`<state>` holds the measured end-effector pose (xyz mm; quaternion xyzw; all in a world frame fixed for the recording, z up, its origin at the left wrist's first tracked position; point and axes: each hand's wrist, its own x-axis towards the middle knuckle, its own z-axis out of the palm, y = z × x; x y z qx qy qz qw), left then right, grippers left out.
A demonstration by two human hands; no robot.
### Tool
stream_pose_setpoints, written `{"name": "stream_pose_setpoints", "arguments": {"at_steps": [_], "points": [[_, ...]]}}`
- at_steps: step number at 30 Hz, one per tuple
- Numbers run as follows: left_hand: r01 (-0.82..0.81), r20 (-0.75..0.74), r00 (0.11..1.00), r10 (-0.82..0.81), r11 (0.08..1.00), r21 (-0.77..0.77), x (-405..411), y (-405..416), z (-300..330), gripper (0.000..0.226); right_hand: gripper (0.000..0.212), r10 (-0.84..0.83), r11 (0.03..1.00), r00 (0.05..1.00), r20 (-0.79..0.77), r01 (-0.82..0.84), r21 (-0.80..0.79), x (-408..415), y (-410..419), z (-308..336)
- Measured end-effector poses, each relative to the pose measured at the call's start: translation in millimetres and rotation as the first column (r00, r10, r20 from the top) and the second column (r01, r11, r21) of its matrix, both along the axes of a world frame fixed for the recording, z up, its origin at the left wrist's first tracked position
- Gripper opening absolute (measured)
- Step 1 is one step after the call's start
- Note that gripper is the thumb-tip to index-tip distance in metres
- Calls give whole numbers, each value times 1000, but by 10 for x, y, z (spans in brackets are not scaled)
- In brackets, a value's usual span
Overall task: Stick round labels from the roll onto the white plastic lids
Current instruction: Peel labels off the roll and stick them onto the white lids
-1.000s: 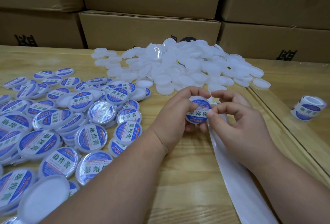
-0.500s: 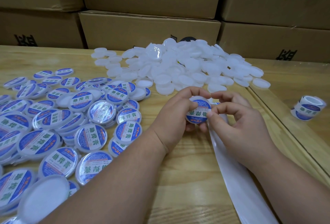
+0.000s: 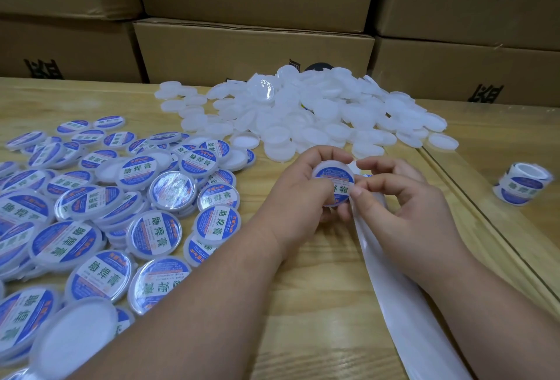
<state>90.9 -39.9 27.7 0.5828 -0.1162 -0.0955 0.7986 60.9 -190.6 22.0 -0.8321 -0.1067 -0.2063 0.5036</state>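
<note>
I'm seeing the left hand (image 3: 298, 194) gripping a white lid (image 3: 333, 181) above the wooden table (image 3: 303, 304), fingers curling round its rim, thumb lying over the blue label (image 3: 341, 187). The right hand (image 3: 403, 210) is pinching at the lid's right edge, thumb and forefinger together on it. Empty backing strip (image 3: 403, 313) is trailing toward me beneath that hand. Labelled lids (image 3: 100, 228) are lying to the left, plain lids (image 3: 303, 116) heaped behind, the label roll (image 3: 522, 184) well off right.
</note>
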Motion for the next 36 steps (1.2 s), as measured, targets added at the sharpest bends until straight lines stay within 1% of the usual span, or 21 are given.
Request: {"name": "stream_pose_setpoints", "arguments": {"at_steps": [2,3,6,9,12,15,16,17,19,21,22,24,26,27,28,29,31,32,34,36], "points": [[-26,12,1000,25,999,27,5,-1,-17,49,28,1,1000,1000,7,-1,-4,-2,-9,-7],[-40,23,999,39,998,42,9,-2,-27,49,30,0,1000,1000,13,0,-1,-4,-7,-7],[-90,87,993,81,990,108,21,6,-62,48,20,-25,1000,998,64,24,13,-15,14,12],[-138,157,981,114,978,155,35,37,-91,40,17,-78,994,993,93,70,88,1,-4,25],[-180,144,977,159,973,148,45,62,-89,36,13,-99,988,990,99,86,129,29,-32,8],[-177,97,982,164,972,153,56,63,-50,16,15,-98,987,989,107,83,135,37,-32,-15],[-179,80,983,168,971,160,54,62,-38,15,15,-95,987,989,113,79,138,39,-30,-19],[-189,75,981,178,968,164,51,65,-34,21,16,-93,988,989,119,77,137,39,-28,-23],[-217,91,974,205,966,141,39,71,-43,34,19,-97,988,988,124,81,131,43,-33,-30],[-254,104,964,243,962,102,22,59,-48,38,27,-104,989,987,122,89,122,48,-41,-36],[-282,97,957,274,956,80,17,46,-46,35,30,-106,988,987,122,91,122,48,-40,-35],[-330,60,943,327,943,41,28,30,-41,26,25,-108,988,987,122,93,127,44,-33,-26],[-335,37,942,334,942,34,67,27,-60,16,22,-109,987,987,117,94,128,41,-30,-21],[-341,30,940,340,939,29,89,31,-73,15,24,-107,987,988,111,93,129,42,-33,-24],[-352,22,936,352,936,24,108,39,-86,21,28,-107,987,989,105,93,129,43,-37,-27],[-366,15,931,366,930,24,126,53,-98,32,31,-105,987,989,100,92,128,42,-42,-30],[-390,9,921,390,920,17,160,84,-124,50,32,-102,988,990,94,91,122,43,-47,-33],[-399,5,917,399,917,-3,176,99,-134,50,32,-102,989,990,93,91,119,43,-49,-34],[-416,-24,909,415,907,-67,204,135,-136,33,31,-101,989,990,96,89,118,44,-48,-36],[-420,-104,907,408,892,-167,219,165,-121,16,25,-99,988,990,100,86,127,43,-39,-29]]}}
